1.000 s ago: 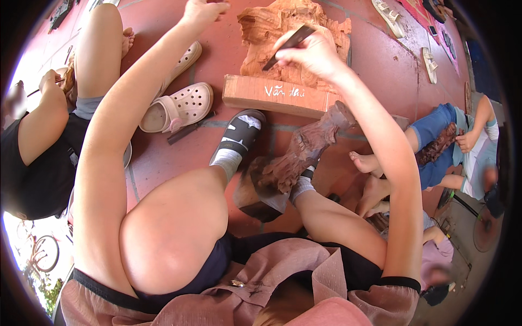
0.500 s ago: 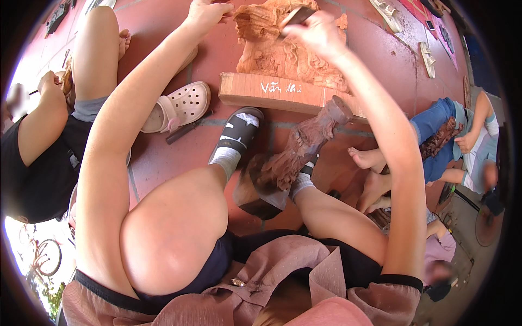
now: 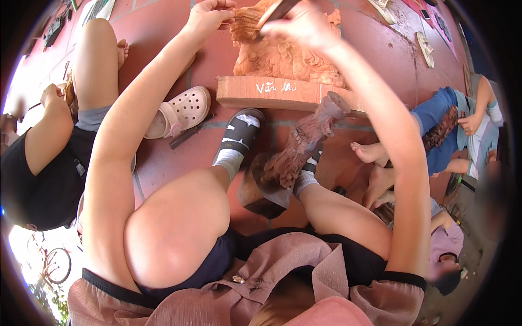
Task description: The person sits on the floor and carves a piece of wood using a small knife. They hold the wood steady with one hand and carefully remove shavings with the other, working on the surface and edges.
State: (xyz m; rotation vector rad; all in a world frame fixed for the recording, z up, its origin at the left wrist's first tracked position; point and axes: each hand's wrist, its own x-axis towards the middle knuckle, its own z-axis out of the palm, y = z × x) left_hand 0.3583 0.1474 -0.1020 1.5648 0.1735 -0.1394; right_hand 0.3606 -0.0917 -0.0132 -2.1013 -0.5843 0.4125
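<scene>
A reddish-brown wood carving with deep relief stands on its thick pale wooden base, which bears white handwriting. At its upper left edge, my left hand has bent fingers pressed against the wood. My right hand, slightly blurred, is closed round a dark, flat, narrow tool held slanted over the upper part of the carving. The tool's exact kind cannot be made out, and its upper end is cut off by the frame. My right hand and wrist hide some of the carving's right side.
Between my feet a dark gnarled wooden piece leans on a dark block. A pale clog lies left, beside a dark bar. Co-workers sit left and right; sandals lie on the tiles.
My right hand has moved left and up with the dark tool across the carving. My left hand has stayed by the carving's left edge. The view has shifted slightly.
</scene>
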